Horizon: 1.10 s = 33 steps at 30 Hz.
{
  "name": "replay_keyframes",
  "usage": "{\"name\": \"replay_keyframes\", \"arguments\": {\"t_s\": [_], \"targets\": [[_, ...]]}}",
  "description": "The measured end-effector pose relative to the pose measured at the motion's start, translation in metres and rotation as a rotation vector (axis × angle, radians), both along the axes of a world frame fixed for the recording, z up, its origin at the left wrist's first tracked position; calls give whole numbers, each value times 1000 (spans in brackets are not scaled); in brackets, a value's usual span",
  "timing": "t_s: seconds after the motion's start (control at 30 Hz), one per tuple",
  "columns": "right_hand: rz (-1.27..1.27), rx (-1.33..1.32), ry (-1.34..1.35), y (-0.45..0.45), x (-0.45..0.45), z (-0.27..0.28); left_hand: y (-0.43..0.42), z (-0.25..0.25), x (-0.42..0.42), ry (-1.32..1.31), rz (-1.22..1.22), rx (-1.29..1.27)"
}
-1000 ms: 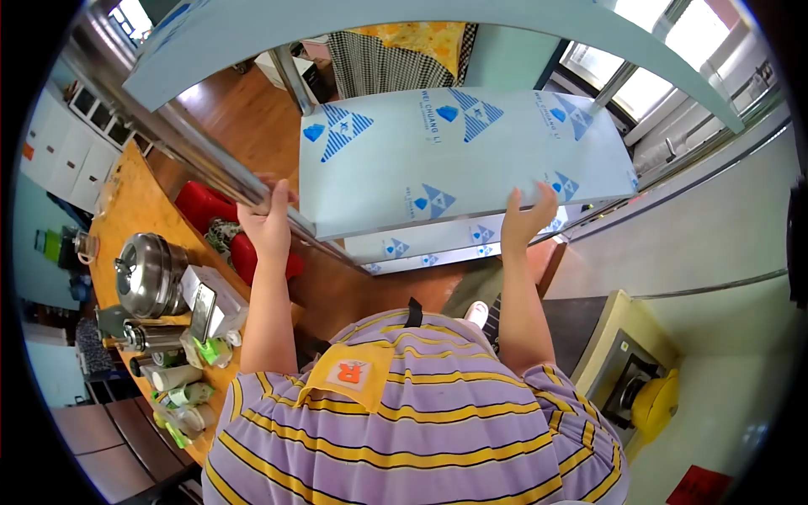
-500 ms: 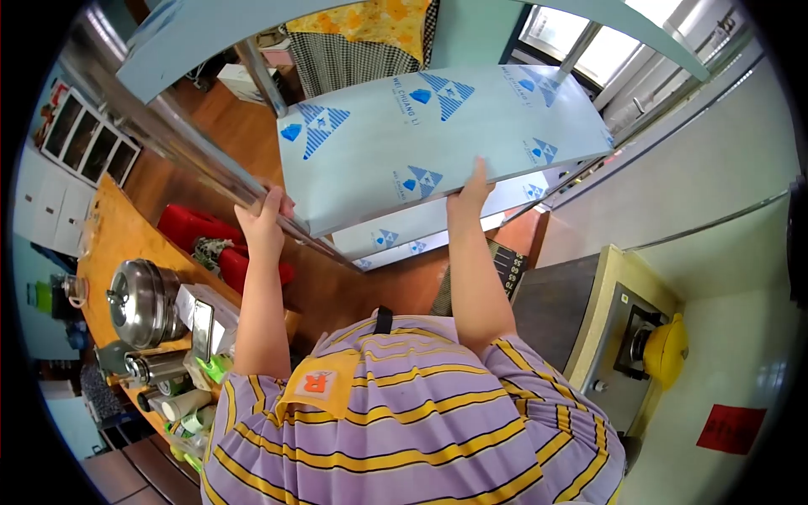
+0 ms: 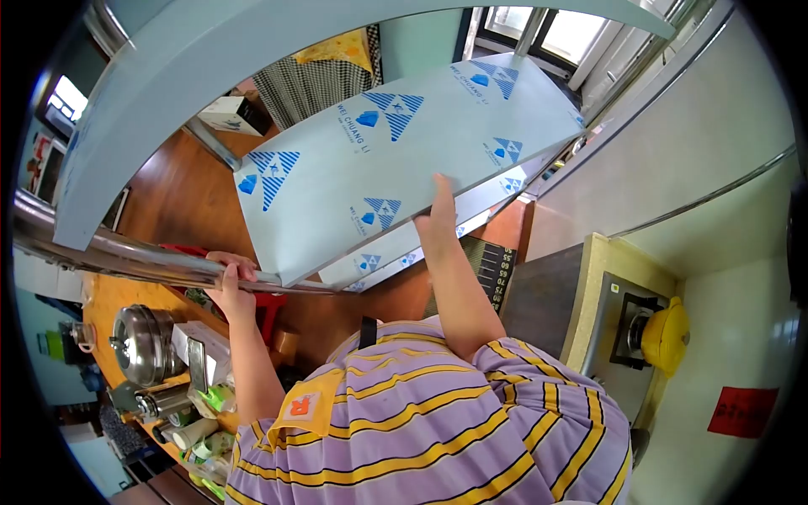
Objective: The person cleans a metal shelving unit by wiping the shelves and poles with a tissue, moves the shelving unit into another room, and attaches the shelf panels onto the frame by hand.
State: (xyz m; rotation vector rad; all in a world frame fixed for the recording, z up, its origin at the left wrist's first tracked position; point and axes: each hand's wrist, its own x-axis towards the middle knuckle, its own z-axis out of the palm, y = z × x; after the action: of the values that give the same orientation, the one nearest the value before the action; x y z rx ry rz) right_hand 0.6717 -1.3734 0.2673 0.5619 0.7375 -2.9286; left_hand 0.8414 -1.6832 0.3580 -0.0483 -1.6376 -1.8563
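A metal shelf rack with blue-printed film on its shelves stands in front of me, tilted in view. My left hand [image 3: 232, 278] is wrapped round the round metal post [image 3: 160, 263] at the rack's left near corner. My right hand [image 3: 437, 209] grips the front edge of the middle shelf [image 3: 404, 143], thumb on top and the other fingers hidden beneath. Below it shows a lower shelf [image 3: 387, 263] with the same film. The pale top shelf [image 3: 252, 42] arches across the upper part of the view.
On the left, a wooden table [image 3: 114, 295] bears a steel pot [image 3: 145, 343], a phone [image 3: 197, 364], cups and bottles. A red stool [image 3: 268, 316] is beside it. At the right are a stove with a yellow pot [image 3: 665, 337] and a pale wall panel [image 3: 673, 160]. A white box [image 3: 231, 115] lies behind the rack.
The rack has turned, its left side coming nearer and lower. My left hand has moved down and left with the post. My right hand has shifted left along the shelf edge and now grips it.
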Motion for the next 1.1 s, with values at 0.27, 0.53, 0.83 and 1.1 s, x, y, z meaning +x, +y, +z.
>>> {"name": "replay_keyframes", "arguments": {"t_s": [0.27, 0.53, 0.83, 1.1], "targets": [[93, -107, -13, 15, -19, 1, 18, 8, 1, 20, 28, 13], [106, -13, -83, 19, -32, 7, 31, 0, 7, 38, 34, 21], [48, -28, -93, 18, -37, 2, 29, -1, 4, 15, -12, -2], [27, 63, -64, 12, -34, 20, 24, 0, -3, 25, -9, 40]]}}
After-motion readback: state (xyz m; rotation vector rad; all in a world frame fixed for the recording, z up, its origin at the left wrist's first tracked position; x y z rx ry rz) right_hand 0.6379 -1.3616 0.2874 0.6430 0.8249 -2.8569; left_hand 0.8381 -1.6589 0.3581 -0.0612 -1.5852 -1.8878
